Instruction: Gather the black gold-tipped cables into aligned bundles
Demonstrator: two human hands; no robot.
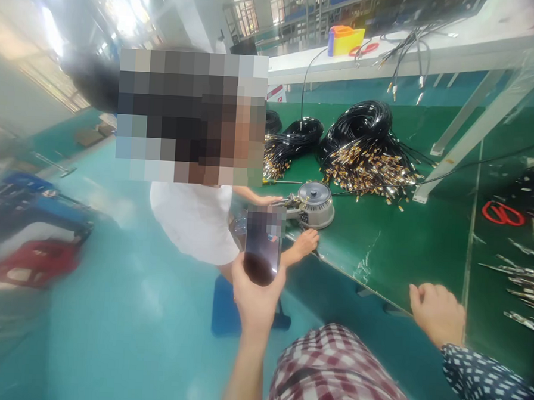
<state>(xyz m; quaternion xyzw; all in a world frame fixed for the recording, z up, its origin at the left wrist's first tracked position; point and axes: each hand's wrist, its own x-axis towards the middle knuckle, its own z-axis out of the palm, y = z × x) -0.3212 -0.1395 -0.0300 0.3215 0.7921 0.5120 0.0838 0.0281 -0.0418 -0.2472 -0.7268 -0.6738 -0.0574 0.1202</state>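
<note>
My left hand [256,301] is wrapped round a dark smartphone [260,253], held upright in front of me with its glossy side toward me. Beyond the phone, a seated co-worker in a white shirt [194,220] has both hands beside a grey round-topped device [315,205] at the bench edge. My right hand [437,313], below a dark patterned sleeve, rests on the edge of the green bench top [390,248]. Its fingers are curled in loosely, and nothing shows in them.
Coiled black cables [360,124] with gold-coloured connectors [371,169] lie on the bench. A white shelf [472,46] above carries a yellow box [349,42] and more cables. Red-handled scissors [503,213] and metal-ended leads [526,285] are at right. A blue stool [228,308] stands below.
</note>
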